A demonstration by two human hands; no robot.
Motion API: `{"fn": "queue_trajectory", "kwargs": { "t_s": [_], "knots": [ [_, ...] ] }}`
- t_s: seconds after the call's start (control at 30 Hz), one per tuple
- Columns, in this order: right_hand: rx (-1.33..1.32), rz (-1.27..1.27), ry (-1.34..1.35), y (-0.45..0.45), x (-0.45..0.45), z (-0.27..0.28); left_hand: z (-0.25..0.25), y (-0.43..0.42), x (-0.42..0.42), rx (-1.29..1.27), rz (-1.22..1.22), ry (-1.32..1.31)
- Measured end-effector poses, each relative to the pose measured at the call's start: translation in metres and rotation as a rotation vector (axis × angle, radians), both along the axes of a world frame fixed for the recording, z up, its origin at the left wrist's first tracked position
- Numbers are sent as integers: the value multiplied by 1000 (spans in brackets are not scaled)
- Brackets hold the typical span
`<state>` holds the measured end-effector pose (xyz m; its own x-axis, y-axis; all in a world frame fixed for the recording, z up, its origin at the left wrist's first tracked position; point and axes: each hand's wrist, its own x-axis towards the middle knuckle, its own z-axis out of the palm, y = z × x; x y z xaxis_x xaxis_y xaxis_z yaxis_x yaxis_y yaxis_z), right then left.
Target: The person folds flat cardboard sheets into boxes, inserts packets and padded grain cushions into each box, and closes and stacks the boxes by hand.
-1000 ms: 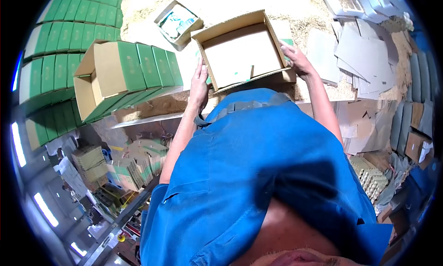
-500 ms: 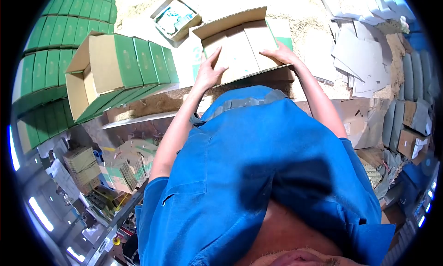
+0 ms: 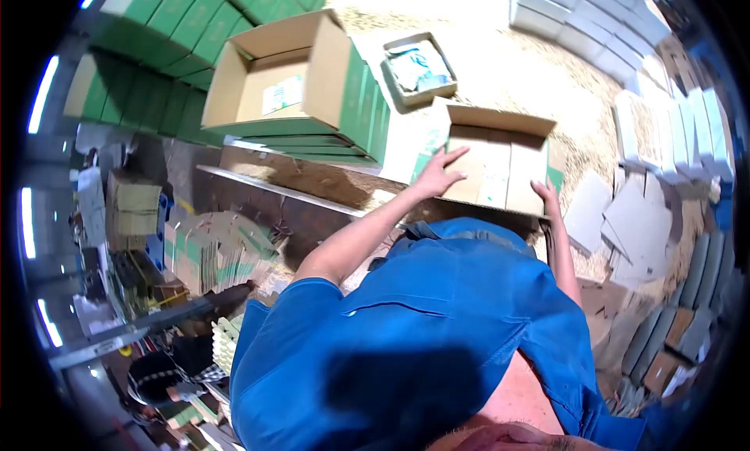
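Observation:
An open cardboard box (image 3: 482, 168), brown inside with green on its outside, sits in front of my body with its open side facing up toward me. My left hand (image 3: 440, 176) grips its left wall, fingers spread over the edge into the box. At the right wall my right hand (image 3: 549, 199) holds the edge, with fingertips showing at the rim and the rest partly hidden. Just beyond stands a small box (image 3: 426, 91) with blue-and-white wrapping or paper in it. To the left, a large open carton (image 3: 327, 76) lies at the end of a row of green boxes.
Green boxes (image 3: 187, 25) are stacked at the far left. Flat grey sheets (image 3: 637, 224) lie on the right, near white blocks or boxes (image 3: 664, 130). Flattened cardboard (image 3: 211, 252) stands lower left, below the work surface's edge (image 3: 273, 191).
The view has turned, so the surroundings appear shifted rightward and downward. Both hands stay on the box's side walls; more of its inside shows, and my left fingers look more spread.

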<state>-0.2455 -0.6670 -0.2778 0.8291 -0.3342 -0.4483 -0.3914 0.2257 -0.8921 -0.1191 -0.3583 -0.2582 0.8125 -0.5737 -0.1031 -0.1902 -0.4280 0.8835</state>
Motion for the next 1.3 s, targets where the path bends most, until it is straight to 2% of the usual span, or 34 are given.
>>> {"fn": "queue_trajectory", "kwargs": {
  "t_s": [0.03, 0.1, 0.17, 0.23, 0.27, 0.33, 0.4, 0.43, 0.47, 0.5, 0.53, 0.57, 0.6, 0.63, 0.7, 0.77, 0.8, 0.87, 0.93, 1.0, 1.07, 1.1, 1.13, 1.17, 1.23, 1.3],
  "knots": [
    [-5, -23, -24, -5, -5, -19, 5, 4, 2, -50, -2, 54],
    [161, -137, -88, 17, -16, -12, 12, 18, 3, -157, 37, 102],
    [357, -290, -6, 22, -26, -32, 23, 35, 1, -263, 66, 155],
    [539, -294, -139, 58, -22, 30, 49, 59, -2, -418, 269, 476],
    [549, -293, -157, 70, -15, 63, 67, 68, -8, -568, 371, 375],
    [591, -267, -207, 71, 2, 92, 111, 99, -15, -410, 510, 2],
    [595, -136, -329, 54, 25, 111, 154, 137, -21, -444, 565, -277],
    [601, -157, -341, 63, 38, 141, 173, 164, -19, -249, 637, -601],
    [660, -115, -359, 63, 52, 156, 203, 185, -10, -294, 721, -886],
    [677, 40, -421, 72, 63, 184, 224, 210, -7, -181, 887, -946],
    [680, -17, -459, 94, 75, 212, 234, 234, 7, -414, 1015, -940],
    [692, 43, -548, 102, 86, 219, 253, 255, 19, -392, 1083, -1014],
    [761, 81, -597, 94, 104, 204, 263, 275, 39, -387, 1082, -941],
    [832, 122, -643, 87, 122, 189, 267, 290, 45, -262, 1046, -752],
    [850, 246, -689, 111, 154, 191, 237, 326, 81, -698, 765, -225],
    [618, 307, -757, 160, 178, 207, 210, 344, 98, -539, 581, -89],
    [509, 319, -772, 187, 188, 216, 217, 341, 93, -477, 561, -63],
    [403, 296, -688, 238, 194, 237, 193, 357, 104, -505, 626, -41],
    [382, 303, -463, 284, 192, 259, 186, 356, 104, -571, 670, -47],
    [320, 429, -265, 306, 204, 256, 179, 362, 100, -560, 682, -94],
    [145, 536, -255, 320, 219, 248, 186, 352, 95, -447, 676, -174],
    [22, 528, -273, 327, 215, 265, 178, 354, 95, -477, 780, -139],
    [-175, 666, -205, 315, 210, 292, 167, 353, 93, -538, 810, -161],
    [-349, 756, -152, 308, 217, 296, 164, 347, 90, -600, 838, -186],
    [-481, 825, -158, 302, 222, 299, 146, 362, 94, -639, 708, -136],
    [-662, 963, -70, 299, 226, 318, 154, 352, 88, -668, 688, -153]
  ]
}}
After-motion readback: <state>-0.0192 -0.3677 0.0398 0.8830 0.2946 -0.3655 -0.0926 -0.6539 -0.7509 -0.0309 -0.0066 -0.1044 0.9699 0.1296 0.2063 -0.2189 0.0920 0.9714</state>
